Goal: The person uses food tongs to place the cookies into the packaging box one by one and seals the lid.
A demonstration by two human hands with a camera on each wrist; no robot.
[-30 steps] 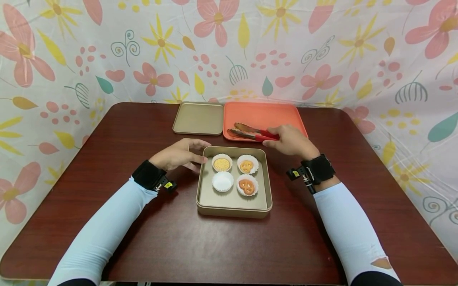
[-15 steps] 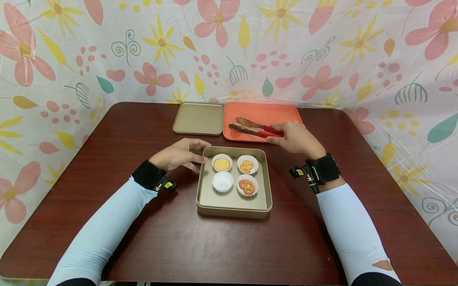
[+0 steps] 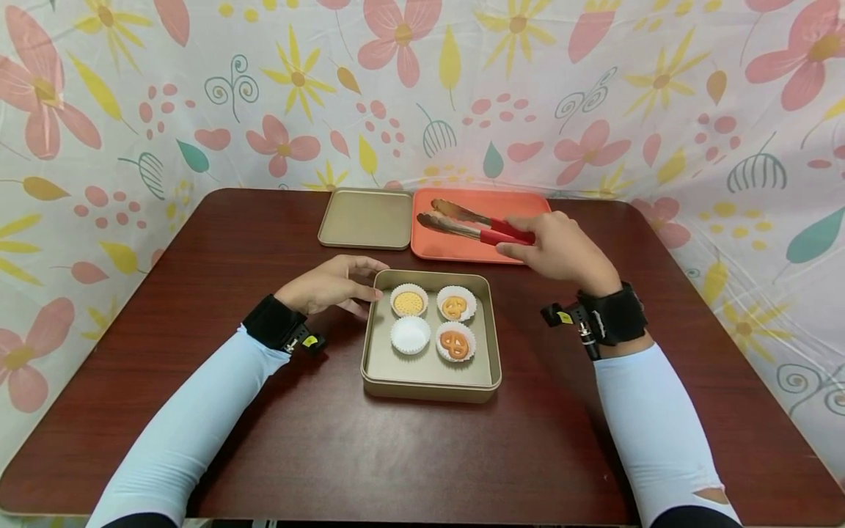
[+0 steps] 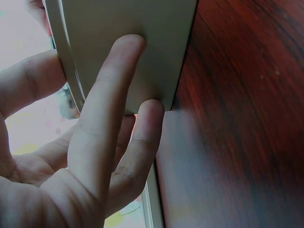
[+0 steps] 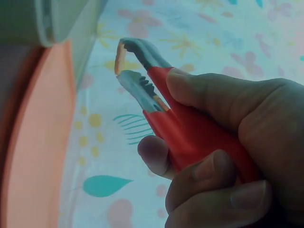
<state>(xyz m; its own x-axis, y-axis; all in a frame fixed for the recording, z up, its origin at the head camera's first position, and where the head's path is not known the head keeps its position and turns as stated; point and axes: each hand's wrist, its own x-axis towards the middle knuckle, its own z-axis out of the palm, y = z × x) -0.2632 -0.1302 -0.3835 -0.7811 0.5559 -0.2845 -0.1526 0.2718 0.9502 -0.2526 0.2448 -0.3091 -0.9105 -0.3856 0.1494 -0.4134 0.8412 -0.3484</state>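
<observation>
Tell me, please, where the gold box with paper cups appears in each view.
Head: the gold box stands just below the centre.
Left wrist: the gold box shows its wall at upper centre.
Right wrist: the gold box is cropped, top-left corner.
Shared landmark: flowered cloth.

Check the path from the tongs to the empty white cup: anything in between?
Going low, yes: the far wall of the tin, then the yellow cracker in its cup. From above, nothing visible blocks the tongs; the left hand is at the tin's left side.
</observation>
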